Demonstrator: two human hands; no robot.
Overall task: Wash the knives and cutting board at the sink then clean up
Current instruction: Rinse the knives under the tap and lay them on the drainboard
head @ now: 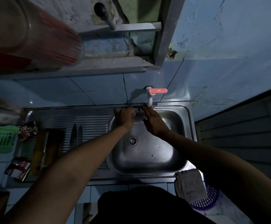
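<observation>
**Hands at the tap, knives + board parked on drainer**

Both hands up at back rim of sink (186,120), under the tap (149,97). Left hand (125,116) and right hand (154,122): fingers straight, spread, nothing clamped in either. Looks like a rinse of the hands; can't tell if water's running, too dark.

Knives (75,135): two, lying side by side on ribbed drainer left of the basin, blades pointing away from the person. Thin, stiff, prob. wet so slippery; take by the handle end, near side, never the blade. Handles hidden under left forearm.

Cutting board (39,152): wooden, long, lying flat at far left of drainer, just beside knives. A dark strip lies on it, can't ID. Judged stiff, heavier than knives, slick when wet; grip by long edges w/ both hands.

Cloth (189,183) at near right corner, prob. for wipe-down.
</observation>
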